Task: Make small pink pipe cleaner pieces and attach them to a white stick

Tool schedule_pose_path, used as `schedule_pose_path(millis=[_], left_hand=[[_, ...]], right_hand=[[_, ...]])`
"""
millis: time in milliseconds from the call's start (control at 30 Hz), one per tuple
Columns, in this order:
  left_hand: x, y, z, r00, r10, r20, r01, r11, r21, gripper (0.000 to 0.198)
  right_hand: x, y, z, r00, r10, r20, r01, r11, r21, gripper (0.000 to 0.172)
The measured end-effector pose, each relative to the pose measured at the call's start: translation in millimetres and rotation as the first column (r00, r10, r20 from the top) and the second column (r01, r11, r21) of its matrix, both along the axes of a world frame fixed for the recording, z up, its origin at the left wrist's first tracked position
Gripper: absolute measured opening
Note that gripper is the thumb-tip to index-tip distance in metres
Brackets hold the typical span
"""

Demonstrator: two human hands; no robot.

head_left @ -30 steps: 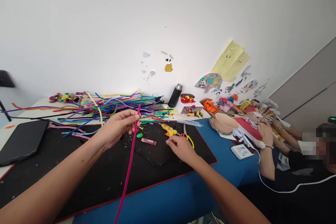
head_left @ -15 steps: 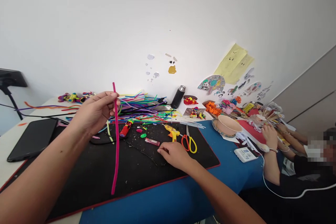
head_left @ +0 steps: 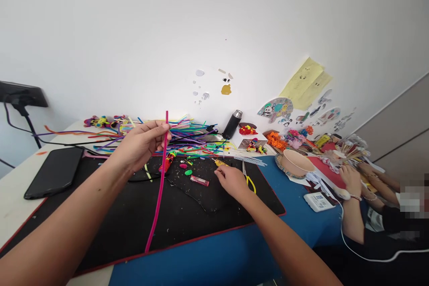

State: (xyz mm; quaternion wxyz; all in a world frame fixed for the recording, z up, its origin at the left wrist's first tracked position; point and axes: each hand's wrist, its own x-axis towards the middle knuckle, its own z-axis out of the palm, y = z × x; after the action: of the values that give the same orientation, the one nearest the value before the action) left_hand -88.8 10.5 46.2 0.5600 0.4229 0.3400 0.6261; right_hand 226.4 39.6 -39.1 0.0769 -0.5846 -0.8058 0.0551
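Head view: thin, fuzzy magenta pipe cleaner [head_left: 160,190] is clamped between thumb and fingers of left hand [head_left: 140,144], near its top. Long axis roughly upright, lower part bowing left and near, over black mat with red edging [head_left: 110,234]. Right hand [head_left: 236,183] is well apart, to the right of the stem; left is the one on it. Right thumb and fingers are bunched at yellow plastic glue gun [head_left: 220,162], can't tell if gripping. Yellow-handled metal scissors [head_left: 244,169] just beside, right. Versus half a second ago: pipe cleaner hung straighter; right hand has shifted far, now hiding most of the glue gun.
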Motion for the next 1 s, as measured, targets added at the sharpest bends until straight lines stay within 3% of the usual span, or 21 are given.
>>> schedule_pose_path(millis=[167,333,533,767,1000], left_hand=[[9.0,1.5,-5.2,0.999,-0.031,-0.021,0.031,0.999,-0.016,0.032],[18.2,2.0,-10.6,0.998,-0.041,-0.056,0.039,0.998,-0.046,0.035],[27.1,2.4,-18.6,0.995,-0.063,-0.082,0.056,0.994,-0.091,0.034],[33.6,2.1,-20.8,0.989,-0.087,-0.12,0.074,0.991,-0.113,0.037],[41.0,-2.4,-19.4,0.978,-0.137,-0.155,0.12,0.986,-0.117,0.038]], right_hand=[[34.3,8.2,3.8,0.988,-0.155,0.02,0.154,0.988,0.015,0.027],[49.0,5.2,-2.5,0.982,-0.186,0.016,0.187,0.982,-0.021,0.017],[45.4,3.1,-9.5,0.983,-0.182,-0.01,0.182,0.983,-0.039,0.018],[29.0,0.6,-15.8,0.983,-0.182,-0.02,0.181,0.982,-0.053,0.036],[26.4,1.4,-26.0,0.96,-0.233,-0.156,0.225,0.972,-0.07,0.009]])
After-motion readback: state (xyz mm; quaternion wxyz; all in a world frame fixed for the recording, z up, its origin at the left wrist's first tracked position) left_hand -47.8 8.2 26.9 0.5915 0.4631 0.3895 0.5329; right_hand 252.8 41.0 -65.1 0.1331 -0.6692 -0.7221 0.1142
